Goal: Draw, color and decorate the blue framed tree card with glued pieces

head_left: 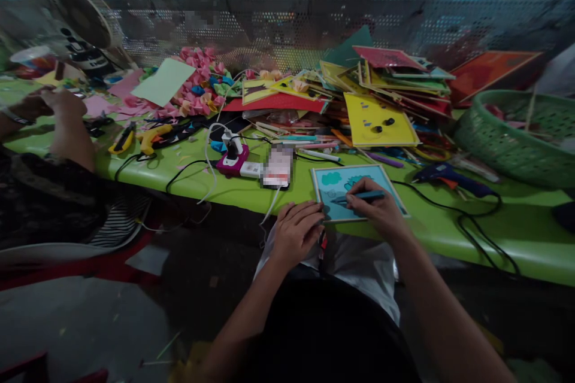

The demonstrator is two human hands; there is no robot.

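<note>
A light-blue picture panel point(384, 178) with a pale thin border lies at the front edge of the green table. On it are a teal cloud shape, a darker scalloped shape and a faint drawn outline. My right hand point(380, 209) pinches a dark blue pen point(369, 196), its tip slanting left onto the panel. My left hand point(299, 230) rests at the panel's lower left corner, fingers extended and fingertips touching the border. Part of the panel is hidden under my right hand.
A phone point(277, 166) and a purple power strip point(233, 161) sit to the left. Right of the panel are a blue glue gun point(453, 179) with its cord and a green basket point(516, 137). Coloured panels point(381, 119) pile up behind. Another person's hands point(60, 102) are far left.
</note>
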